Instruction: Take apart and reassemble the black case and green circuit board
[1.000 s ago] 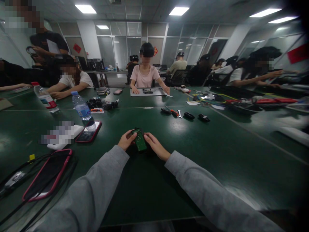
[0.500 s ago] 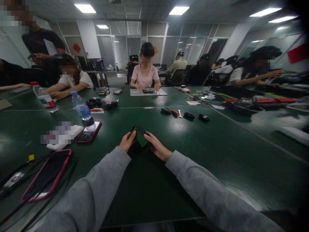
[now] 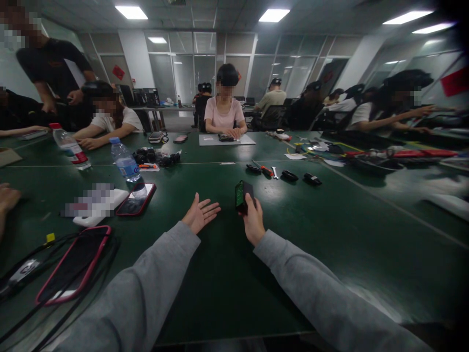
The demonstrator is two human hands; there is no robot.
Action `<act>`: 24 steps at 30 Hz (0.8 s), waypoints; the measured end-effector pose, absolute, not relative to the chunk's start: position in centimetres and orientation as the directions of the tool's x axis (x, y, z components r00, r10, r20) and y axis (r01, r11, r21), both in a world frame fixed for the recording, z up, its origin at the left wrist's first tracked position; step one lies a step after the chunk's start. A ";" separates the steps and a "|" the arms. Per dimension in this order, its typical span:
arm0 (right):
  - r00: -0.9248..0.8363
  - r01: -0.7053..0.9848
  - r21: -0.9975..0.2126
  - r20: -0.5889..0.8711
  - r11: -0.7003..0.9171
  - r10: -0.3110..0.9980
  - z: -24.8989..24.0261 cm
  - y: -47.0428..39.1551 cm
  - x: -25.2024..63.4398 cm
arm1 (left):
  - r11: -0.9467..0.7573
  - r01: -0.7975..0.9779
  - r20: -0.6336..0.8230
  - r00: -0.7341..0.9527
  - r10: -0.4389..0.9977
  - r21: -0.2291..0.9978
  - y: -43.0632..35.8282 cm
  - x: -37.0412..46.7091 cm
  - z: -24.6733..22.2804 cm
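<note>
Gripping a black case with a green board over the counter, the right hand hides part of it (board details blur); the left hand is splayed nearby; a co-worker's hand is cut off far left.

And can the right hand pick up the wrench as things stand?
Probably not: the right hand is gripping the black box. The wrench lies farther forward, beside the orange-handled screwdriver, with nothing seen on top of it, so the occupied hand looks like the main obstacle.
</note>
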State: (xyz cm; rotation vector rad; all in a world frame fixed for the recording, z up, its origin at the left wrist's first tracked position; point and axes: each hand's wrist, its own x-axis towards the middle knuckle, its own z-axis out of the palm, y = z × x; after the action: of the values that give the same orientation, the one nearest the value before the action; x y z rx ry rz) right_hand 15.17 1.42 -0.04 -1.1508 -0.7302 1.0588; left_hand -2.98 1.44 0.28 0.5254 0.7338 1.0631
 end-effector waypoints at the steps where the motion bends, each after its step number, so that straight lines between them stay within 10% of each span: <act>1: 0.372 -0.258 -0.964 -0.039 0.063 0.928 -0.2 1.4 15.2 | 0.404 -0.594 -0.281 0.293 0.914 0.695 1.4 -3.0 0.3; 11: 0.034 0.408 -0.816 0.461 0.409 0.887 0.0 -1.4 12.8 | 0.413 -0.585 -0.320 0.261 0.911 0.698 1.5 -2.6 0.3; 16: -0.246 0.489 -0.726 0.418 0.484 0.874 0.3 -2.3 12.2 | 0.421 -0.581 -0.258 0.344 0.903 0.697 1.6 -2.3 -0.2; 24: -0.147 0.468 -0.750 0.455 0.467 0.878 0.3 -1.9 12.6 | 0.350 -0.553 -0.285 0.203 0.937 0.756 1.5 -2.4 -0.5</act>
State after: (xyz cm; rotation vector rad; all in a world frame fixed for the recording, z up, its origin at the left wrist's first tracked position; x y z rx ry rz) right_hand 12.62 -1.93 0.28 -1.1455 -1.7826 0.5513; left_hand -2.39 1.55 -0.46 0.5646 0.8214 1.1196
